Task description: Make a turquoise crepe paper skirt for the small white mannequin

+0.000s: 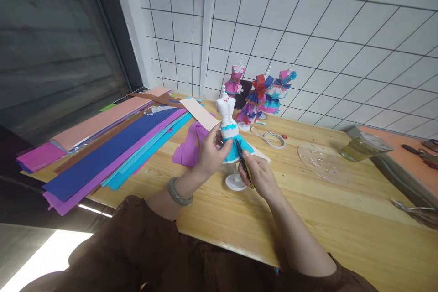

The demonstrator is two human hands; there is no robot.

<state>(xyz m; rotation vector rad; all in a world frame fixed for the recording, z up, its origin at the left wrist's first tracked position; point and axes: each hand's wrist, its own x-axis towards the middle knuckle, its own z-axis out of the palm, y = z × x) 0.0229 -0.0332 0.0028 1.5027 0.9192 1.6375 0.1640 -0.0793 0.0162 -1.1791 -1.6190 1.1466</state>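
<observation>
Perhaps for steadiness, left grip (211, 151) pinches the turquoise skirt (231, 153) on a white mannequin (226, 111) — right grip (260, 172) clasping a slim black-and-yellow tool (244, 161)

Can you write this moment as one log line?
left hand: touching blue skirt | right hand: holding black-and-yellow tool at skirt | white mannequin: upright on table

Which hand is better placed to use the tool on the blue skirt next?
Probably the right hand: it holds the black-and-yellow tool, tip at the blue skirt. The left hand seems busy steadying the white mannequin.
</observation>
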